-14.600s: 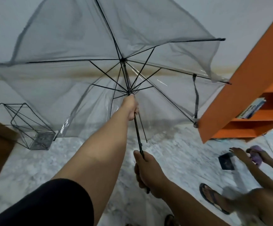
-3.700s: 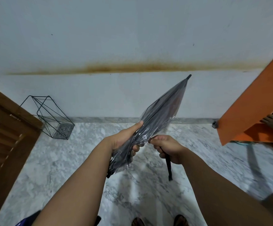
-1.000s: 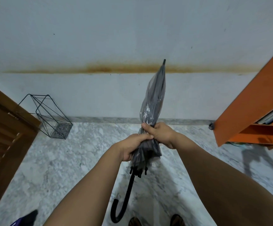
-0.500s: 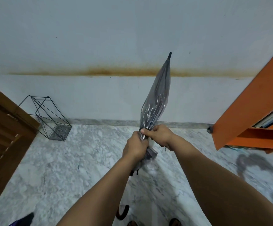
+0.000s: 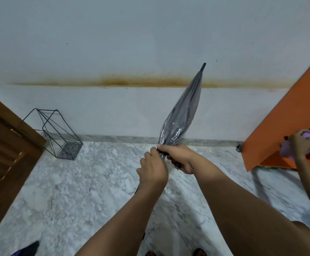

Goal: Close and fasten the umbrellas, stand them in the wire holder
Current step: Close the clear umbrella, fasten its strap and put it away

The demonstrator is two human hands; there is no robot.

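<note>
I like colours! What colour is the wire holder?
Black thin wire holder, seen in the head view.

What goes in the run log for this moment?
umbrella: closed, tip up | left hand, right hand: gripping it | wire holder: no umbrella

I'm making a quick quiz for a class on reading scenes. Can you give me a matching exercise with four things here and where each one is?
Things:
1. umbrella
2. wire holder
3. orange shelf
4. wooden door

Places:
A. far left edge of view
B. on the floor against the wall, left of centre
C. gripped in both hands, tip pointing up
D. right side of view

Pairs: 1-C, 2-B, 3-D, 4-A
</note>
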